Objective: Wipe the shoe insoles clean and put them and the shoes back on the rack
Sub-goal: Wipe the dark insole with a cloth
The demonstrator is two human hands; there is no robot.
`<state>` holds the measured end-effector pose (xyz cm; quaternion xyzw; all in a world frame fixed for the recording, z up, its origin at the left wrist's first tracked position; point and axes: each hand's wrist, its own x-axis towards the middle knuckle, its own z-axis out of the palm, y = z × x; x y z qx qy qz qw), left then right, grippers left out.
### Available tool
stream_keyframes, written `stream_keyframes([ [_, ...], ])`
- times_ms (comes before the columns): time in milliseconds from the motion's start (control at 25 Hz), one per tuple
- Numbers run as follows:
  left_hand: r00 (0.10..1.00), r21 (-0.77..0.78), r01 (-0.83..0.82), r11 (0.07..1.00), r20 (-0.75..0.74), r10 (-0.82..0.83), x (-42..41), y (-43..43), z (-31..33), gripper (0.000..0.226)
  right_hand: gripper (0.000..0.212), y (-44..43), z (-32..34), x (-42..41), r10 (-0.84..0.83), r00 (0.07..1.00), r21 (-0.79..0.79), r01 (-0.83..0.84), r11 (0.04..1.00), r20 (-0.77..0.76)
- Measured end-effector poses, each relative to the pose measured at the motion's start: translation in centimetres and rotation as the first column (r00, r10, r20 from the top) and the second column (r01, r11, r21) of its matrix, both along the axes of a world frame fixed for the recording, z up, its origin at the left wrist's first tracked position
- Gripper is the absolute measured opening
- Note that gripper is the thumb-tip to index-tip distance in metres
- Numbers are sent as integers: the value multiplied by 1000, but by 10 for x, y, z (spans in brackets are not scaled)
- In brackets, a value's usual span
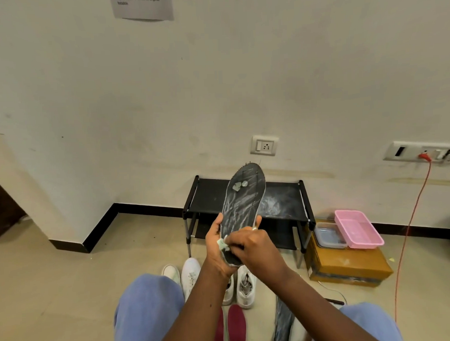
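Observation:
A dark grey insole with pale streaks stands upright in front of me, toe end up. My left hand grips its heel end from below and the left side. My right hand pinches a small pale cloth against the insole's lower part. Behind the insole stands the black shoe rack against the wall. Several white shoes sit on the floor below my hands. Two maroon insoles lie between my knees, and another dark insole lies to their right.
A pink basket and a clear plastic box sit on a brown cardboard box right of the rack. An orange cable hangs from a wall socket at the right. My knees in blue trousers frame the bottom.

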<state>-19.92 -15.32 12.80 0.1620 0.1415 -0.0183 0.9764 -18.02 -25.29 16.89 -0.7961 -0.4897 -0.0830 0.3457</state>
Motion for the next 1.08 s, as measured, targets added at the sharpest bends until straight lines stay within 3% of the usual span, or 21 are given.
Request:
stream_keyframes([
  [120,999,-2,-40,999,-18,40,10,-6,6,50,18,11,18,21,-175,982,-16,174,985,-73],
  [200,1000,-32,-31,999,-6,30,19,-4,14,50,19,14,23,28,-200,976,-20,199,980,-89],
  [280,1000,-8,-9,1000,7,9,27,1,26,62,19,12,26,27,-125,989,-31,123,992,-77],
  [440,998,-65,-54,996,25,55,44,13,36,61,17,1,25,29,79,996,-63,-77,995,43],
  [560,997,-72,-77,994,-13,76,52,16,43,63,18,9,33,40,86,989,-70,-78,994,123],
  [680,999,-18,-49,999,-23,49,53,15,50,55,15,25,43,52,-15,987,-17,18,1000,160],
  [880,983,14,-156,988,-99,156,64,15,46,37,20,50,57,72,-219,973,-90,213,973,-71],
  [1000,986,-6,-148,989,-74,147,64,19,51,51,19,54,59,69,-233,951,-104,216,971,-203],
  [1080,993,58,-104,993,-47,107,62,27,55,69,17,47,61,59,-176,946,-125,147,981,-273],
])
